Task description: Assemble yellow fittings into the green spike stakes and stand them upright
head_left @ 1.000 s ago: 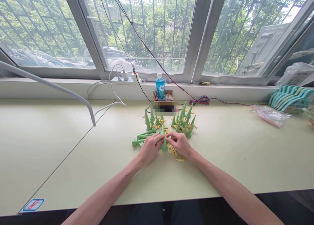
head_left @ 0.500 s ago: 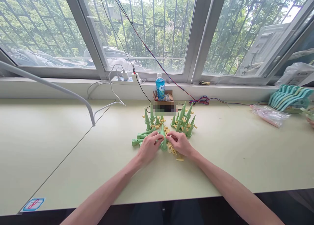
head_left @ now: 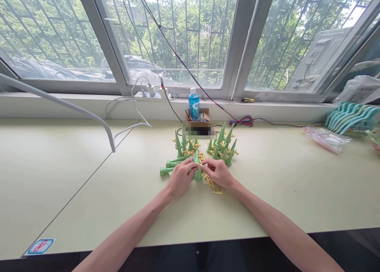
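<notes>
Both hands meet over a green cone-shaped spike (head_left: 199, 175) that stands upright on the table, thick end down. My left hand (head_left: 183, 173) is closed in a pinch at the spike's tip, from the left. From the right, my right hand (head_left: 218, 172) pinches at the same spot. Whatever lies between the fingertips is too small and hidden to make out. Just behind stands another green spike (head_left: 196, 157). Loose yellow valve-like pieces (head_left: 209, 180) lie under and beside my right hand. Several green spikes (head_left: 166, 171) lie on their sides by my left hand.
Upright green spikes with yellow pieces on them stand in a left group (head_left: 178, 144) and a right group (head_left: 227, 145). Behind them is a small box with a blue bottle (head_left: 194, 107). A grey tube (head_left: 101, 121) arches over the left. Teal hangers (head_left: 350, 119) and a plastic bag (head_left: 326, 138) lie right.
My hands hold nearly the same pinch at the spike's tip, with barely any shift. At the far right edge, a partly visible green and pinkish shape has moved slightly.
</notes>
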A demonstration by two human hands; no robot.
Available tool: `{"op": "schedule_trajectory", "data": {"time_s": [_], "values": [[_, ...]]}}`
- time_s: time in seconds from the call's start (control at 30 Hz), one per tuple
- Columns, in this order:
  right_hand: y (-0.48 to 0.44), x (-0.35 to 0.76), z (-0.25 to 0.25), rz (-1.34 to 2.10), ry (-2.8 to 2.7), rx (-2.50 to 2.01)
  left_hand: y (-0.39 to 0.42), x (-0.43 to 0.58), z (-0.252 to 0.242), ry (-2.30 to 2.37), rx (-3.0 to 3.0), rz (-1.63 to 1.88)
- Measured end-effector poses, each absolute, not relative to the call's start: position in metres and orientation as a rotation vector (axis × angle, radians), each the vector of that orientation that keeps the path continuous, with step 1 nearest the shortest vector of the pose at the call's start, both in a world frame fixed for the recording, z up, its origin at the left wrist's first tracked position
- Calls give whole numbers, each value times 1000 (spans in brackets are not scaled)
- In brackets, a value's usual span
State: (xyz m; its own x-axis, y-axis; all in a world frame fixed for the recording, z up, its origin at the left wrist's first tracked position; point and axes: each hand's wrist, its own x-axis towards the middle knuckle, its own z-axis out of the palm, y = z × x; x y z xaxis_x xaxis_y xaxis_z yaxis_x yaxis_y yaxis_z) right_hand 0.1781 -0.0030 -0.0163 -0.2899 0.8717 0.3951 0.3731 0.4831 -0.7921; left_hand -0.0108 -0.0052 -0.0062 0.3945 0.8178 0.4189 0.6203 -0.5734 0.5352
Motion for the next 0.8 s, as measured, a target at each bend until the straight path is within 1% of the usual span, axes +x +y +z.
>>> {"op": "schedule_trajectory", "data": {"time_s": [0.4,0.8], "values": [[-3,181,-14,711,-1651,-1073,-7,-12,0,1320,2286,1044],[-3,180,-15,705,-1589,-1092,-3,-13,-4,1366,2236,1077]]}}
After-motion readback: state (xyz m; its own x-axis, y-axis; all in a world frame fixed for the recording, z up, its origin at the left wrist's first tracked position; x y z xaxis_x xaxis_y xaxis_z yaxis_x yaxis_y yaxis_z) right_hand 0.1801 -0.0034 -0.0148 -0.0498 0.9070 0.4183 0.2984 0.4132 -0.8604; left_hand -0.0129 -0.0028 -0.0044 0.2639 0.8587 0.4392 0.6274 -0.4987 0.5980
